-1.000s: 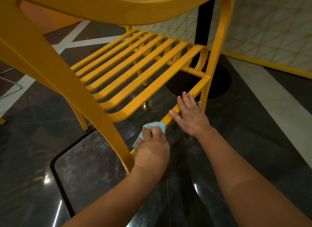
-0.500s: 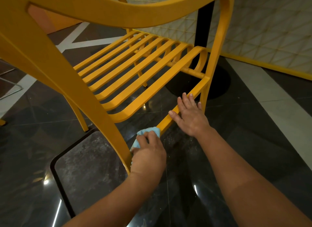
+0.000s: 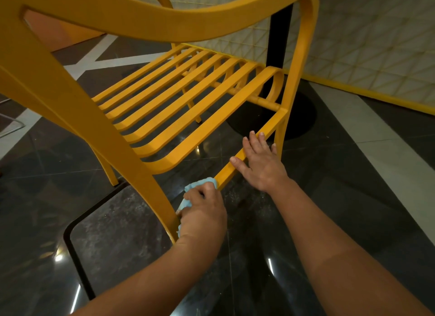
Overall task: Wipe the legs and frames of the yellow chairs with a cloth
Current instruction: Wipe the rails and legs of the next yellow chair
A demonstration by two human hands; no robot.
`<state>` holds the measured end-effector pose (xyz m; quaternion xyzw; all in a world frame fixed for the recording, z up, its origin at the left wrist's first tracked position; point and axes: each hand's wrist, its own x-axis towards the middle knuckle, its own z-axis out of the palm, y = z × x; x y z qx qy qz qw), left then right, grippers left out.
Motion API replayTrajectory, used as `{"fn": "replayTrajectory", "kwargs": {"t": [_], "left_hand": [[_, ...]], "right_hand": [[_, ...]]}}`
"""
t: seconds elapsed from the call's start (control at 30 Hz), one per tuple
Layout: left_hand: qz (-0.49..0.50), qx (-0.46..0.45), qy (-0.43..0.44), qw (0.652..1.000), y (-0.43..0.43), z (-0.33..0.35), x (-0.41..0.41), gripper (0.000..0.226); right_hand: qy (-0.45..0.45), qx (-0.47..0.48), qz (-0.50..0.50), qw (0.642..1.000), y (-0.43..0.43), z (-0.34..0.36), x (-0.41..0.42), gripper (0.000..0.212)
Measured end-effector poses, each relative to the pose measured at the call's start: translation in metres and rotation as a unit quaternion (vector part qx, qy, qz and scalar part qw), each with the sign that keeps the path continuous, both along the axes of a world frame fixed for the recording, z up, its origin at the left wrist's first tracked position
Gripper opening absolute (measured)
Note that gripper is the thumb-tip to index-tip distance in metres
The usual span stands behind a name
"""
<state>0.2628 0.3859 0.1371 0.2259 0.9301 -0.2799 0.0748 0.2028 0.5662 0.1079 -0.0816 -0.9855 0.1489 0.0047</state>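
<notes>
A yellow slatted chair (image 3: 179, 104) fills the upper half of the view, seen from behind and above. My left hand (image 3: 203, 211) is shut on a light blue cloth (image 3: 197, 185) and presses it against the seat's side rail (image 3: 254, 144) where the rail meets the rear leg (image 3: 131, 165). My right hand (image 3: 260, 161) rests flat on the same rail farther forward, fingers spread, holding nothing. Most of the cloth is hidden under my left hand.
The floor is dark polished stone (image 3: 317, 198) with pale stripes. A black table pedestal (image 3: 280, 45) with a round base (image 3: 303, 118) stands behind the chair. A white tiled wall with a yellow skirting (image 3: 367, 94) runs along the right. A black-edged floor panel (image 3: 110, 228) lies lower left.
My left hand has slid the cloth back along the side rail towards the rear leg. My right hand has stayed on the rail.
</notes>
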Motion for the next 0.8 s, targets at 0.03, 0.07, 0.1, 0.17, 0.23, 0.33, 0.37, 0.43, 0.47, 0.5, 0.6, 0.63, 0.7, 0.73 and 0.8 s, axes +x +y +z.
{"fn": "replayTrajectory", "kwargs": {"t": [0.03,0.07,0.1,0.17,0.23,0.33,0.37,0.43,0.47,0.5,0.6,0.63,0.7,0.73,0.8], "left_hand": [[-0.011,-0.003,0.012,1.000,-0.003,0.002,0.002,0.044],[-0.028,-0.008,0.014,0.999,-0.006,0.002,0.003,0.044],[-0.049,-0.009,0.006,0.999,-0.007,0.001,0.003,0.044],[-0.074,-0.011,-0.012,0.997,-0.008,0.003,0.002,0.046],[-0.078,-0.018,-0.005,0.997,-0.006,0.000,-0.005,0.047],[-0.069,-0.043,-0.009,0.997,0.000,-0.004,-0.017,0.048],[-0.064,-0.046,-0.013,0.997,0.003,-0.004,-0.019,0.049],[-0.049,-0.040,-0.019,0.998,0.007,-0.004,-0.019,0.053],[-0.047,-0.039,-0.015,0.998,0.008,-0.003,-0.017,0.053],[-0.048,-0.042,-0.011,0.998,0.007,-0.003,-0.016,0.052],[-0.061,-0.047,-0.019,0.997,0.003,-0.007,-0.015,0.043],[-0.064,-0.049,-0.023,0.997,0.002,-0.007,-0.015,0.040],[-0.066,-0.042,-0.026,0.997,-0.001,-0.009,-0.016,0.040],[-0.067,-0.036,-0.027,0.997,-0.002,-0.007,-0.014,0.043],[-0.066,-0.018,-0.025,0.997,-0.004,-0.003,-0.009,0.048]], "right_hand": [[0.001,-0.002,0.001,1.000,0.000,0.000,0.000,0.079],[0.001,-0.004,0.001,1.000,0.000,0.000,0.000,0.079],[0.002,-0.004,0.001,1.000,0.000,0.000,-0.001,0.079],[0.003,-0.003,0.001,1.000,0.000,-0.001,-0.001,0.079],[0.003,-0.001,0.001,1.000,0.000,0.000,0.000,0.079],[-0.002,0.002,0.001,1.000,0.000,0.001,0.000,0.078],[-0.004,0.003,0.001,1.000,0.000,0.001,0.000,0.078],[-0.004,0.002,-0.002,1.000,0.000,0.002,-0.001,0.078],[-0.002,0.003,-0.006,1.000,-0.001,0.002,-0.002,0.078],[0.000,0.007,-0.011,1.000,-0.002,0.002,-0.002,0.077],[-0.002,0.041,-0.026,0.999,-0.008,0.003,-0.005,0.077],[-0.006,0.054,-0.030,0.998,-0.010,0.004,-0.006,0.077],[-0.014,0.073,-0.036,0.997,-0.014,0.005,-0.008,0.077],[-0.017,0.079,-0.038,0.996,-0.015,0.006,-0.009,0.078],[-0.021,0.083,-0.041,0.996,-0.016,0.006,-0.009,0.079]]}}
